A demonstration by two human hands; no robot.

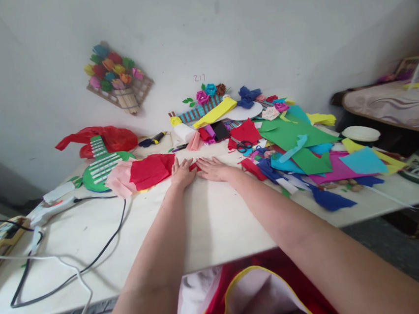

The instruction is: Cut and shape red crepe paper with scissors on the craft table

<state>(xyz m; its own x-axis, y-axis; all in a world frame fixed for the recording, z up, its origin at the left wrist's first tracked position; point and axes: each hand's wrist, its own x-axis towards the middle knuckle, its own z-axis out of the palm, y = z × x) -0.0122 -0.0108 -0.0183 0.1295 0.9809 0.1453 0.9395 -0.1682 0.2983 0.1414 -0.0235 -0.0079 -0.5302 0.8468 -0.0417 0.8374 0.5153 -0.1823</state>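
Both my arms reach out over the white table [209,226]. My left hand [181,173] and my right hand [214,169] lie side by side with fingers stretched flat, pressing a small red paper piece [194,167] that shows between them. Most of that piece is hidden under the fingers. A larger crumpled red paper sheet [151,170] and a pink one [121,180] lie just left of my left hand. Black-handled scissors [244,146] rest a little beyond my right hand.
A heap of coloured paper sheets [305,152] covers the right side. A green paper guitar [101,167], a red plastic bag [96,138], a glue gun [49,209] and black cable [93,257] sit left. A white plate [361,133] is far right. Paper flowers [116,77] hang on the wall.
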